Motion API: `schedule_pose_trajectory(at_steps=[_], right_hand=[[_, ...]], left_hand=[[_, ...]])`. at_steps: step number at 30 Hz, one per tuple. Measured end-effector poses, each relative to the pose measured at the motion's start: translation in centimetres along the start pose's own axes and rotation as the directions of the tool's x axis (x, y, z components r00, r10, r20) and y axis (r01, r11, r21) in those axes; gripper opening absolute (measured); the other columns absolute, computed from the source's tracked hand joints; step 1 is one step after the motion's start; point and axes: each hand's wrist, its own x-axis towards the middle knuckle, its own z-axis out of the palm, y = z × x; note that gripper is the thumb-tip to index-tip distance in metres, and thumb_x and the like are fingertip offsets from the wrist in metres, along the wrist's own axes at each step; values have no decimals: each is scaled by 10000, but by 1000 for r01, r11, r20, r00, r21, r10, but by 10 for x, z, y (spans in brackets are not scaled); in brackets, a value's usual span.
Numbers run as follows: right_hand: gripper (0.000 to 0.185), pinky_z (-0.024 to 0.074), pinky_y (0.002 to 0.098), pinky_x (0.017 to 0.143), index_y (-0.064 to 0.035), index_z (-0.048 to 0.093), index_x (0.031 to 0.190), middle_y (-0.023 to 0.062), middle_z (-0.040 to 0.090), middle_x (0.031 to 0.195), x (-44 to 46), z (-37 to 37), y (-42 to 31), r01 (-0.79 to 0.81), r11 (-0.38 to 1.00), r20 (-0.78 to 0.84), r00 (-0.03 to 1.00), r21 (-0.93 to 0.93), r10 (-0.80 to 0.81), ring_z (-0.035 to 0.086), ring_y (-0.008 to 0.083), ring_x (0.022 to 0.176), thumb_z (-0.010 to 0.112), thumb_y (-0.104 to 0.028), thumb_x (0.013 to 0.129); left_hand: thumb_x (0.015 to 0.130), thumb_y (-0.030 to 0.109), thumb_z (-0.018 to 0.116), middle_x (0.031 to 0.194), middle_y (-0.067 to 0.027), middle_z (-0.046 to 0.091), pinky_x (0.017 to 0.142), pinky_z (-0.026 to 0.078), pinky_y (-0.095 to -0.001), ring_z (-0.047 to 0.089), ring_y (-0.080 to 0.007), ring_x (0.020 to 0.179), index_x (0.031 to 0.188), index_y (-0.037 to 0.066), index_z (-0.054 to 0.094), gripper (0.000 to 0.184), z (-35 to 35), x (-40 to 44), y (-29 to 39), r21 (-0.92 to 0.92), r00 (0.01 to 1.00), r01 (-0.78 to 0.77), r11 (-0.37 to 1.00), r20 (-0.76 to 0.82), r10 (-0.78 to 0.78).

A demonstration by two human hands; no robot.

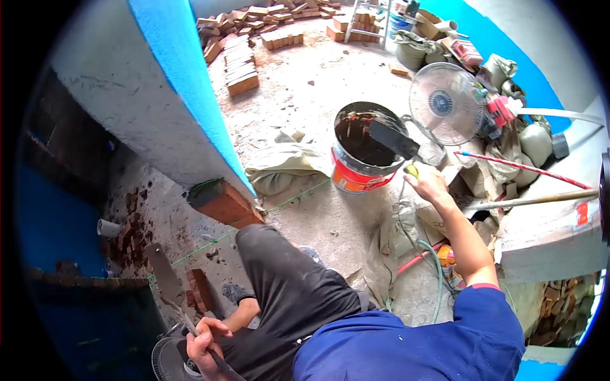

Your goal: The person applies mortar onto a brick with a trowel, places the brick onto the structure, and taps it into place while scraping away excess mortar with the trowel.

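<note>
And here we are: the left hand [206, 346] has a firm grip on the handle of a long-bladed metal trowel [165, 277], blade pointing up and away beside the person's dark-trousered knee [273, 254]. Over on the right, the right hand [427, 182] has its grip closed on the yellow-green handle of a flat, black, rectangular tool [393, 138], its blade lying across the mouth of a red-and-white round plastic bucket [362, 168] with a dark, smeared inside. How much is in there? Can't tell from here. The bucket stands on the pale, dusty floor [305, 105], just beside a crumpled beige sack [286, 162]. Now the state of play: a thin green string [210, 244] is already stretched low across the floor, and reddish brickwork [229, 204] sits at the foot of the blue-edged grey wall [152, 108], right by that line. Plenty looks unused: a long row of orange-brown bricks [240, 66] and a loose brick heap [267, 16] lie well apart at the back. The trowel blade shows no clear load, so, by the look of it, this is early going, with most bricks not yet laid.
</note>
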Motion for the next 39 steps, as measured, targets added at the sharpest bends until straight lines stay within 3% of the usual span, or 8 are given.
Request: schedule_pose_trajectory(at_steps=[4,8,15,18,28,32,34,39], right_hand=[[355,503,398,727,-12,613,1018,181,660,816,-32,-20,-45,14,924,-123,992,383,36,658,315,801,673,-326,864],[265,493,388,688,-6,569,993,171,623,847,-69,1,-78,68,713,-108,994,698,11,621,316,748,720,-126,812],[385,513,457,665,-29,559,917,170,598,718,-117,-6,-105,269,913,-106,963,306,-248,634,373,742,766,-305,745],[426,535,433,667,-24,595,1039,192,609,999,-119,-16,-107,410,858,-202,910,309,-362,642,359,773,765,-230,708],[451,543,470,632,-27,502,1131,201,584,991,-90,20,-82,121,945,-132,988,306,-83,645,391,794,702,-198,764],[447,512,505,792,-12,557,1091,242,624,992,-23,41,-47,-270,945,81,962,183,260,632,412,907,654,-327,789],[367,535,482,713,-31,587,1046,175,666,878,-1,64,-19,-114,911,-13,991,397,130,665,373,805,641,-315,820],[309,420,241,452,-117,532,871,-27,523,700,32,52,1,-715,-233,723,688,659,-63,480,60,494,608,-410,934]], left_hand=[[846,237,463,767,-233,581,515,465,-376,536,-222,494,551,88,361,346,14,7,6,-517,922,253,818,385,-43],[884,238,468,587,-35,463,464,364,-282,413,-106,383,585,129,382,329,78,46,-3,-494,715,567,659,692,-98],[939,231,432,591,-2,435,462,384,-285,442,-113,414,634,122,406,325,204,143,-20,-297,358,893,338,925,-131],[944,227,422,587,-4,438,467,382,-289,435,-120,409,627,125,402,333,233,154,-33,-239,276,937,257,954,-118],[957,241,436,593,4,417,501,383,-289,442,-122,433,661,134,400,317,250,144,-40,-21,80,955,296,979,-187],[954,242,437,574,6,402,477,373,-299,423,-121,413,660,130,398,317,239,146,-55,-21,87,951,308,976,-201],[956,248,443,568,5,391,447,354,-301,395,-118,396,656,130,393,326,235,148,-52,-37,149,922,386,953,-265],[948,266,608,637,4,506,512,407,-300,450,-80,542,776,42,541,291,242,149,-47,422,737,104,901,575,-355]])
